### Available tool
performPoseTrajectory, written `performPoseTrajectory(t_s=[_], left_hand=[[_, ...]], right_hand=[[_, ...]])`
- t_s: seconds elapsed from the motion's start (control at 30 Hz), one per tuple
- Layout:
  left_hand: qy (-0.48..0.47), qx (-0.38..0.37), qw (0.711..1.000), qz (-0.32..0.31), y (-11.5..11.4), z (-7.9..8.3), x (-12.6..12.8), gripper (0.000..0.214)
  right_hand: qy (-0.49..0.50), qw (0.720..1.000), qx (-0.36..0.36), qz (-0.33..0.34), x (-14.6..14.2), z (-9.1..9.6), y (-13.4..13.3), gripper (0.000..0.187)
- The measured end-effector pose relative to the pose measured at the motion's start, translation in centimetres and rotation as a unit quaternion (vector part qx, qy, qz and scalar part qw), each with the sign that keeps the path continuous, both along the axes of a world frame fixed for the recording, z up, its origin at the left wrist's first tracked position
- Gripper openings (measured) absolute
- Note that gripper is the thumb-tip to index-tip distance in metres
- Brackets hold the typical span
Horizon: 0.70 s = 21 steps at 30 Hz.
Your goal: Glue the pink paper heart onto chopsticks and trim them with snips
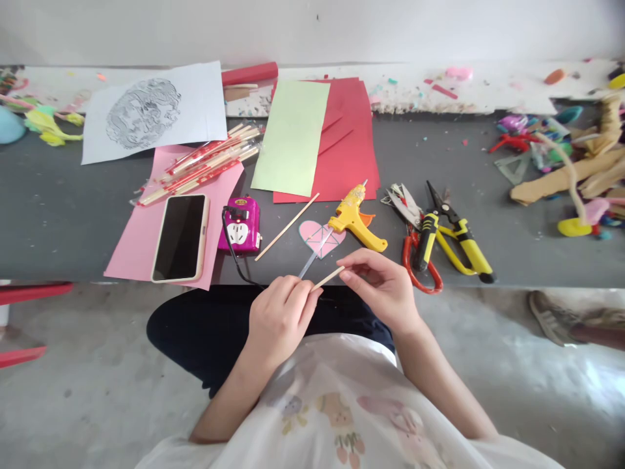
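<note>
My left hand (279, 318) and my right hand (379, 285) hold a short thin wooden stick (328, 278) between them, just in front of the table's near edge. The left fingers are closed round its lower end. The right fingertips pinch its upper end. Just beyond, on the table, lies a pink paper heart (319, 236) on a stick, with a yellow glue gun (354, 218) resting partly on it. A longer loose wooden stick (287, 227) lies to the left of the heart.
On the dark table (58, 215): a phone (180, 238) on pink paper, a magenta device (240, 225) with a black cord, wrapped chopsticks (205, 163), green and red paper (317, 133), yellow-handled cutters (452, 234), red scissors (420, 260), a printed drawing (149, 111). Craft clutter fills the right end.
</note>
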<state>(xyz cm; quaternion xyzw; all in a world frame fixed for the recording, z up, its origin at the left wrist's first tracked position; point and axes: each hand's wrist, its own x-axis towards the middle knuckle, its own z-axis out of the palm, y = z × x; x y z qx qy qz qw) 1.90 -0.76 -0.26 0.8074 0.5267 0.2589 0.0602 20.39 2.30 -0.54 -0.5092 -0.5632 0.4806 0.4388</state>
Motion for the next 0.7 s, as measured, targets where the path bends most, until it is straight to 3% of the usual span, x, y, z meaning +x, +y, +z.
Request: performPoseTrajectory(t_s=[0.13, 0.27, 0.43, 0.5, 0.6, 0.7], left_hand=[[0.002, -0.009, 1.000, -0.003, 0.0, 0.0, 0.1, 0.003], [0.008, -0.010, 1.000, -0.006, 0.1, 0.0, 0.1, 0.002], [0.016, -0.006, 1.000, -0.015, 0.3, -0.2, 0.3, 0.003], [0.019, -0.008, 1.000, -0.022, 0.3, -0.2, 0.5, 0.003], [0.020, -0.011, 0.999, -0.031, 0.3, -0.4, 0.8, 0.003], [0.019, -0.012, 0.999, -0.037, 0.3, -0.5, 1.0, 0.004]], right_hand=[[-0.036, 0.999, 0.015, -0.005, 0.4, 0.1, -0.1, 0.010], [-0.171, 0.983, 0.056, -0.024, 1.7, 0.9, 0.1, 0.013], [-0.365, 0.923, 0.098, -0.068, 4.5, 2.2, -0.3, 0.015], [-0.402, 0.902, 0.100, -0.126, 5.7, 2.6, -0.7, 0.013], [-0.455, 0.863, 0.088, -0.203, 7.6, 3.1, -1.1, 0.014], [-0.517, 0.827, 0.040, -0.215, 9.3, 2.9, -1.2, 0.018]])
